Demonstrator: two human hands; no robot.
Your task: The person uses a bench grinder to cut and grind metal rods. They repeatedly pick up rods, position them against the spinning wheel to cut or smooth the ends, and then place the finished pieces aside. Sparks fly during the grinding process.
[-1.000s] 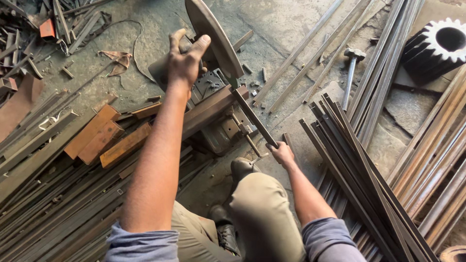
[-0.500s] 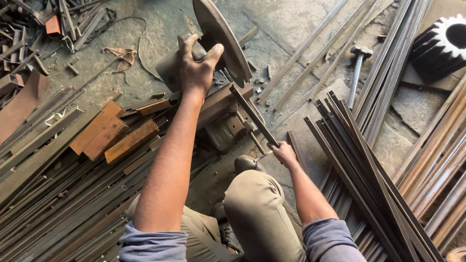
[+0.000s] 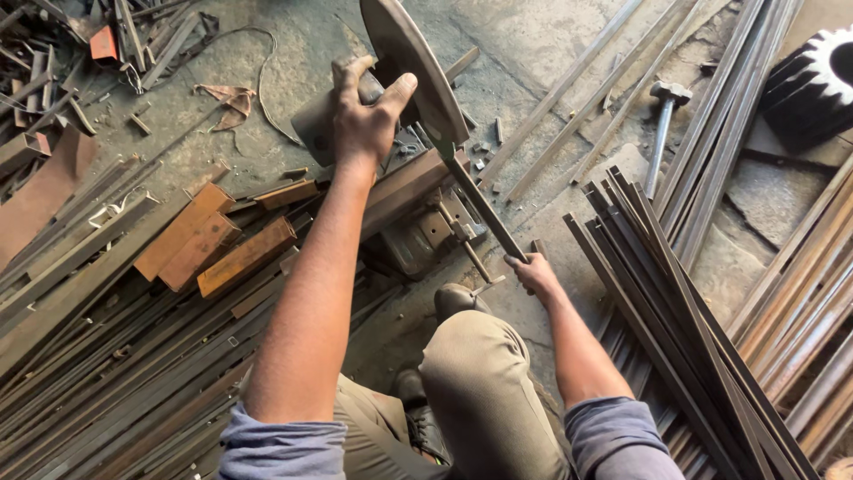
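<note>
A chop saw [image 3: 418, 178] sits in the upper middle of the frame, on a dusty concrete floor [image 3: 551, 36]. Its handle is gripped by the left hand [image 3: 364, 120], fingers curled over the top and thumb stretched out against the curved blade guard [image 3: 409, 67]. The guard appears raised; whether the disc touches metal cannot be told, as the blade is hidden behind the guard. No sparks are seen.

A long steel angle bar [image 3: 484, 209] is laid across the saw's vise [image 3: 435, 227], running from the blade down toward the middle of the frame. Its near end is held by the right hand [image 3: 533, 274], fingers wrapped round the strip, pressed together, the thumb not seen.

Progress, as judged: the bar is positioned and steadied in the saw, and the handle is taken; the cut itself does not look begun, so lowering the blade and parting the bar seem left to do. Short offcuts [image 3: 484, 147] are scattered just right of the saw, which suggests some pieces are already cut.

A bundle of uncut angle bars [image 3: 675, 293] is fanned out in the lower right, well apart from the vise. Rusty box sections [image 3: 213, 244] are stacked at centre left, amid a heap of scrap strips [image 3: 80, 356]. A hammer [image 3: 662, 124] lies at upper right, near a large dark gear [image 3: 813, 89] at the right edge. A bent knee in khaki trousers [image 3: 484, 391] is seen at bottom centre.
</note>
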